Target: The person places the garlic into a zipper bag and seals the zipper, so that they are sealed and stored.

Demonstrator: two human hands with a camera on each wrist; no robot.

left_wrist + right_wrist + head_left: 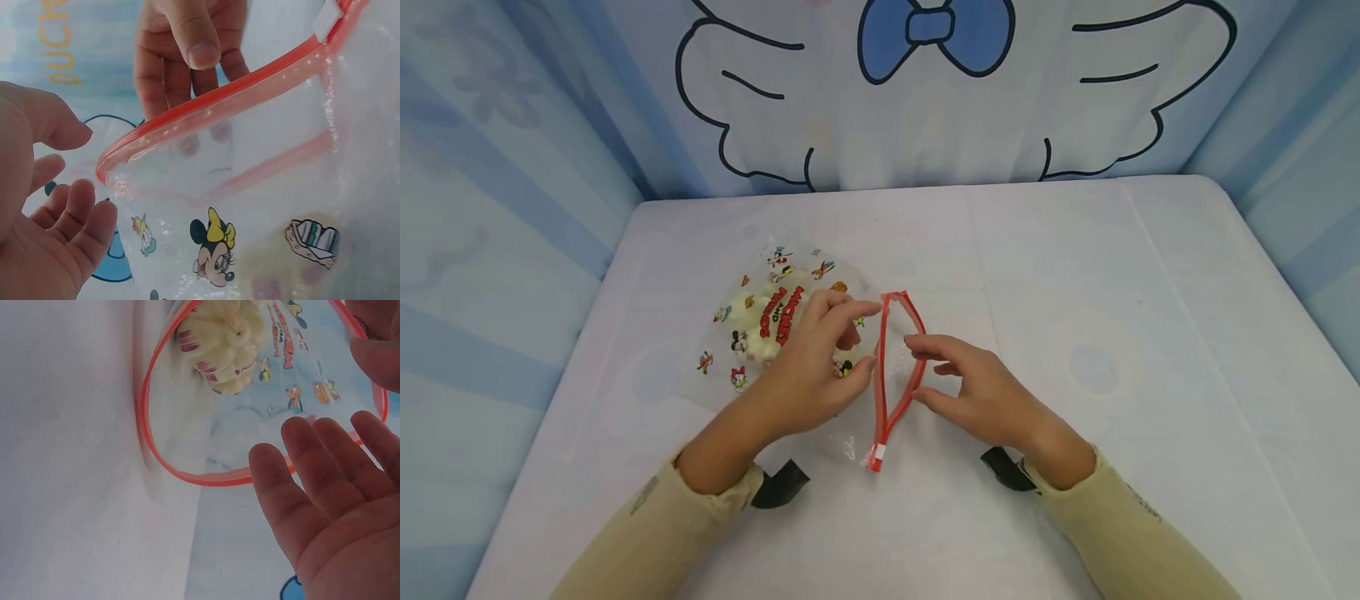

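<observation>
One clear zip bag (790, 333) printed with cartoon figures was seen lying on the white table (1075, 333), left of centre, its red zip strip (895, 375) gaping in a lens shape toward the right. One head of garlic (222, 337) was noted inside, well back from the mouth. The left hand (812, 367) was held over the bag, its thumb and forefinger set at the left lip of the zip; whether the lip was truly pinched could not be told from the head view, and in the left wrist view the fingers (75, 212) were seen loosely curled just beside the strip, not clamped. The right hand (985, 392) was kept with fingers nearly straight against the right lip, nothing gripped. Risks judged: the lips could be pressed together out of line, since each was steadied only lightly, so a gap would be left in the seal; the thin film could be caught in the track; the bag could be slid across the smooth cloth by a sideways push; the garlic could be rolled toward the mouth if the closed end were lifted. Counted: one bag, one zip strip with one white end tab (880, 452), one garlic, two hands, two dark wrist straps
</observation>
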